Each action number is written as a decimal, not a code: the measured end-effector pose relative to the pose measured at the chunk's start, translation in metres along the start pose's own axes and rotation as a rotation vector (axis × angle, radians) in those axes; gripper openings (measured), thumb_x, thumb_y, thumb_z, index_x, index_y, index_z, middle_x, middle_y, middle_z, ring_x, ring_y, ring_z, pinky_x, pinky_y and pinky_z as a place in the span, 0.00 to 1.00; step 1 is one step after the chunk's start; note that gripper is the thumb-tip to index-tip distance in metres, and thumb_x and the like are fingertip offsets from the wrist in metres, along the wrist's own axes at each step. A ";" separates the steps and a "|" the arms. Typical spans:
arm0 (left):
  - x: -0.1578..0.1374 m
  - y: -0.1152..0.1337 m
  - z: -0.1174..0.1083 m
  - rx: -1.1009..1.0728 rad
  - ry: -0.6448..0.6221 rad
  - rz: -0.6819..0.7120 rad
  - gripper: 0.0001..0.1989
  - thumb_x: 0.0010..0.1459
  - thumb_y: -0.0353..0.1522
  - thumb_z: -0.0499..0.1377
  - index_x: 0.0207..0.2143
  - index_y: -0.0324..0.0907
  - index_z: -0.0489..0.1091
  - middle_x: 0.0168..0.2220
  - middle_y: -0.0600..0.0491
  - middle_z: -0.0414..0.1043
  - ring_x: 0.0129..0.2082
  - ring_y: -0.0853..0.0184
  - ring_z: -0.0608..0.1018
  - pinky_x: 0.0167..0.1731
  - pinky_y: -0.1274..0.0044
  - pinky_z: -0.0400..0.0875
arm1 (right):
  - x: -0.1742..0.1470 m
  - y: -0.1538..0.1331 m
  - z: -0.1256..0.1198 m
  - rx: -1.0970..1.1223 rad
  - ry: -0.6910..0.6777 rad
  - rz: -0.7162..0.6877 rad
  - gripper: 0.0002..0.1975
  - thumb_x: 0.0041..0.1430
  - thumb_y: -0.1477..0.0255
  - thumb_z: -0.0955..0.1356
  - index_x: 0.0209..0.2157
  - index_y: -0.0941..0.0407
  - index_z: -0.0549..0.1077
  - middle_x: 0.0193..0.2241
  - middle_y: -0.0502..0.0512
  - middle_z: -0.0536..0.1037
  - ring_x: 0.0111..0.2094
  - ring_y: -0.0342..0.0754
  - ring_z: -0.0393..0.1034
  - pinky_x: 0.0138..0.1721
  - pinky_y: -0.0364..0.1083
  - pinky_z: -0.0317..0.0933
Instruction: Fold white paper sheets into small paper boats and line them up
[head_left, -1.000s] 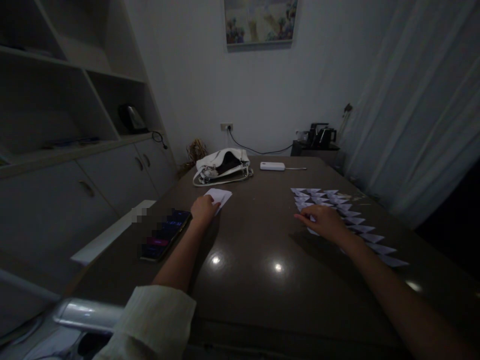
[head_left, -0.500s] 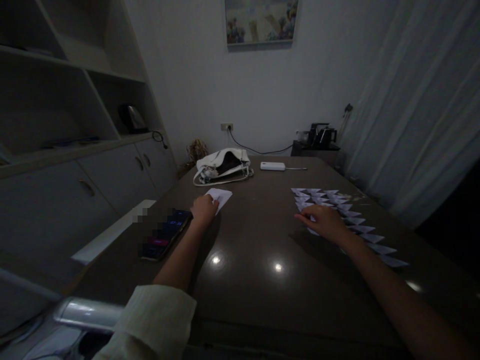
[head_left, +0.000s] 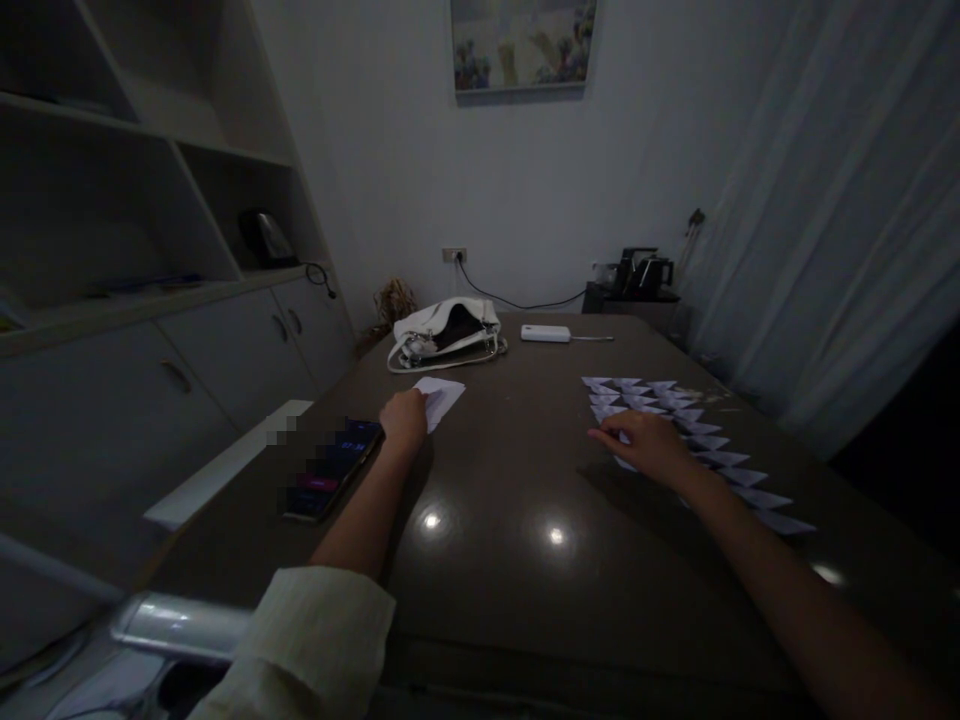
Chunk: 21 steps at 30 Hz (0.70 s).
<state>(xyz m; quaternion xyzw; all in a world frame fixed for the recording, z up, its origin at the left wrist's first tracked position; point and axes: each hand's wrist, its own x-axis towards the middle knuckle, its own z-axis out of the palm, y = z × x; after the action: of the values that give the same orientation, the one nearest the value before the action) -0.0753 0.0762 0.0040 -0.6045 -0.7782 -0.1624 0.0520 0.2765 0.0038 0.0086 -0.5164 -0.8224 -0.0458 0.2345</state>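
My left hand is closed at the near left edge of a small stack of white paper, its curled fingers on the paper and partly hidden behind the back of the hand. Just left of that wrist lies a phone with a lit screen. Over on the right, my right hand is held above the table with thumb and fingers drawn together, and nothing shows between them. Beside and partly behind it are rows of folded white paper triangles, several in number, some covered by the hand.
Farther back on the brown table lie a white handbag and a white power bank with a short cable. Shelves and cabinets line the left wall. Kettles stand on a stand beyond the table.
My left hand has shifted slightly, and its thumb, earlier visible on the paper, is now tucked in. The right hand stays in nearly the same place.
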 end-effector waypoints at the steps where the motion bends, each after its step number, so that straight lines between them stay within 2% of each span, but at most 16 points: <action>1: -0.001 0.000 -0.003 0.003 0.050 0.007 0.17 0.62 0.35 0.48 0.39 0.36 0.74 0.39 0.37 0.74 0.44 0.51 0.74 0.40 0.66 0.67 | 0.000 0.000 0.000 -0.006 -0.003 0.004 0.18 0.60 0.60 0.62 0.22 0.56 0.71 0.21 0.51 0.74 0.24 0.45 0.67 0.27 0.43 0.51; 3: -0.003 0.002 -0.010 -0.019 0.218 0.053 0.18 0.63 0.35 0.46 0.40 0.37 0.73 0.42 0.38 0.73 0.49 0.51 0.70 0.45 0.63 0.63 | 0.000 0.001 0.001 -0.018 -0.009 0.015 0.18 0.60 0.60 0.62 0.22 0.56 0.71 0.22 0.52 0.74 0.25 0.46 0.67 0.27 0.43 0.51; 5: -0.004 0.005 -0.015 -0.124 0.376 0.164 0.19 0.64 0.36 0.44 0.40 0.39 0.73 0.42 0.42 0.73 0.50 0.54 0.68 0.48 0.65 0.60 | 0.000 0.002 0.002 -0.014 -0.013 0.021 0.18 0.60 0.60 0.62 0.22 0.56 0.72 0.22 0.52 0.74 0.25 0.46 0.67 0.27 0.43 0.52; 7: -0.005 0.012 -0.013 -0.321 0.402 0.298 0.19 0.63 0.38 0.46 0.38 0.39 0.73 0.39 0.45 0.74 0.45 0.59 0.71 0.44 0.71 0.63 | 0.000 0.001 0.003 0.012 -0.013 0.024 0.18 0.59 0.60 0.62 0.24 0.56 0.73 0.23 0.52 0.75 0.26 0.46 0.67 0.28 0.43 0.53; 9: -0.008 0.021 -0.006 -0.573 0.297 0.379 0.18 0.62 0.38 0.48 0.35 0.37 0.73 0.33 0.48 0.74 0.35 0.64 0.74 0.36 0.76 0.65 | 0.001 -0.001 0.005 0.058 -0.020 0.022 0.16 0.59 0.60 0.63 0.27 0.56 0.75 0.24 0.52 0.76 0.27 0.46 0.68 0.29 0.43 0.54; 12: -0.016 0.038 0.011 -0.915 0.035 0.369 0.18 0.60 0.40 0.50 0.32 0.35 0.72 0.21 0.53 0.70 0.23 0.68 0.73 0.26 0.79 0.65 | 0.001 -0.008 0.011 0.160 -0.016 0.019 0.14 0.58 0.62 0.64 0.34 0.55 0.76 0.29 0.53 0.78 0.27 0.45 0.68 0.30 0.43 0.57; 14: -0.025 0.049 0.021 -1.094 -0.157 0.434 0.18 0.58 0.43 0.53 0.32 0.36 0.70 0.21 0.54 0.69 0.22 0.69 0.73 0.24 0.80 0.65 | 0.001 -0.014 0.015 0.227 -0.018 0.017 0.14 0.57 0.62 0.65 0.39 0.55 0.76 0.31 0.54 0.78 0.27 0.46 0.68 0.31 0.44 0.59; 17: -0.042 0.061 0.026 -1.241 -0.435 0.494 0.19 0.53 0.45 0.57 0.35 0.36 0.68 0.27 0.52 0.72 0.22 0.69 0.75 0.23 0.80 0.67 | 0.001 -0.024 0.021 0.330 -0.039 -0.002 0.17 0.56 0.62 0.66 0.44 0.55 0.74 0.34 0.55 0.78 0.31 0.47 0.69 0.34 0.45 0.60; 19: -0.052 0.066 0.025 -1.260 -0.556 0.539 0.19 0.52 0.44 0.59 0.36 0.36 0.68 0.30 0.50 0.73 0.26 0.68 0.76 0.25 0.79 0.69 | 0.001 -0.029 0.024 0.394 -0.024 -0.013 0.16 0.56 0.62 0.66 0.41 0.57 0.74 0.34 0.56 0.78 0.33 0.48 0.69 0.35 0.45 0.60; 21: -0.062 0.069 0.021 -1.198 -0.596 0.618 0.17 0.53 0.42 0.59 0.36 0.36 0.69 0.31 0.50 0.74 0.29 0.67 0.76 0.28 0.79 0.69 | 0.001 -0.032 0.026 0.435 -0.030 0.004 0.14 0.57 0.61 0.65 0.34 0.58 0.74 0.30 0.55 0.76 0.31 0.47 0.68 0.33 0.44 0.59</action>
<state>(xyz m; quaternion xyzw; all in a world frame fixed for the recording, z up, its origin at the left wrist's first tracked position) 0.0096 0.0408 -0.0195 -0.7393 -0.3312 -0.3664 -0.4577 0.2390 -0.0016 -0.0088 -0.4560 -0.8151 0.1410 0.3284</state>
